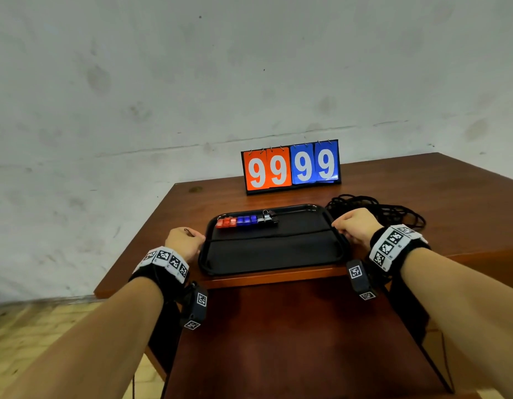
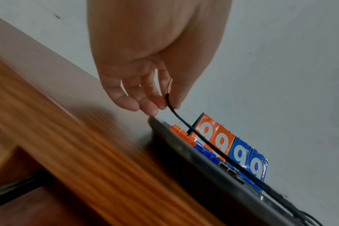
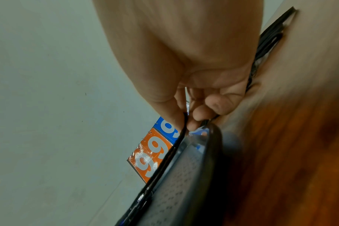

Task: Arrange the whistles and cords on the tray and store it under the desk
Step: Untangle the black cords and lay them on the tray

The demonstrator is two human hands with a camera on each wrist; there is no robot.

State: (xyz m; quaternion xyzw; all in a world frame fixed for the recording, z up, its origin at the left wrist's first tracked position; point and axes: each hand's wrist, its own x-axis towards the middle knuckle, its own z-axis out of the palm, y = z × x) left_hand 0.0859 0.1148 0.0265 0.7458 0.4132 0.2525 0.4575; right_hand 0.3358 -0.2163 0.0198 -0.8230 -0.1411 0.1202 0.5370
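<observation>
A black tray [image 1: 274,254] sits near the front edge of the brown table [image 1: 393,180], and the two hands hold one black cord [image 1: 266,236] stretched straight across it from 9 o'clock to 3 o'clock. The left hand [image 1: 182,239], at the tray's 9 o'clock edge, pinches one end of the cord between thumb and fingertips [image 2: 151,105], the other fingers loosely curled just above the rim. The right hand [image 1: 356,226], at the 3 o'clock edge, pinches the other end the same way, its fingers [image 3: 199,113] bunched close over the tray's corner.

Toward 12 o'clock on the tray lies a row of whistles [image 1: 246,221], touching side by side: red ones at the 9 o'clock end, blue in the middle, black with a metal clip at the 3 o'clock end. The taut cord runs just nearer than this row, apart from it.

A loose pile of more black cords [image 1: 393,211] lies on the table at about 2 o'clock from the tray, behind the right hand. A flip scoreboard [image 1: 291,167] reading 99 in orange and 99 in blue stands upright at 12 o'clock, by the wall.
</observation>
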